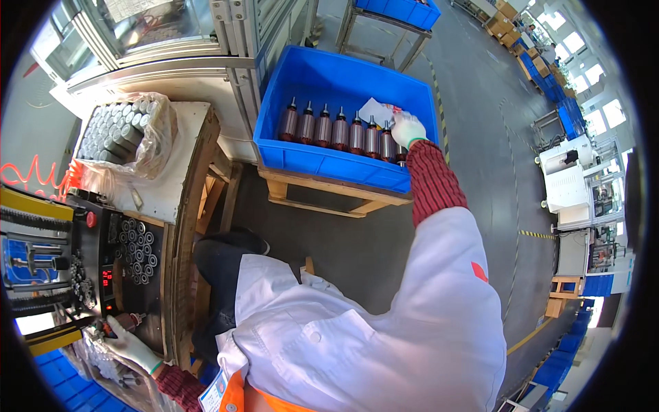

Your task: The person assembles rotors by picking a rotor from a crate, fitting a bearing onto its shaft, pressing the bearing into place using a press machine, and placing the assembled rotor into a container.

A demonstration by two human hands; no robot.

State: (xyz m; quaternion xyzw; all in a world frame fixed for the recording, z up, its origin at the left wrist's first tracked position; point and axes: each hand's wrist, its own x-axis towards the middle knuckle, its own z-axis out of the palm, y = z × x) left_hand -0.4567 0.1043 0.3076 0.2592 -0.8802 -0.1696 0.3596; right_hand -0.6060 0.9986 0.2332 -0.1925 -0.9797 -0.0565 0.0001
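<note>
My right arm reaches forward and to the right, elbow slightly bent, bringing the gloved right hand down over the blue bin at the right end of a row of rotors standing with their shafts upward. Its fingers are curled beside the last rotors and the white paper; because the back of the hand hides the fingertips, I cannot tell how far open the grip is or whether anything is held. My left arm extends low to the left, its gloved left hand at the black machine, closed with thumb and fingers about a single rotor, whose shaft points rightward, near loose metal rings.
</note>
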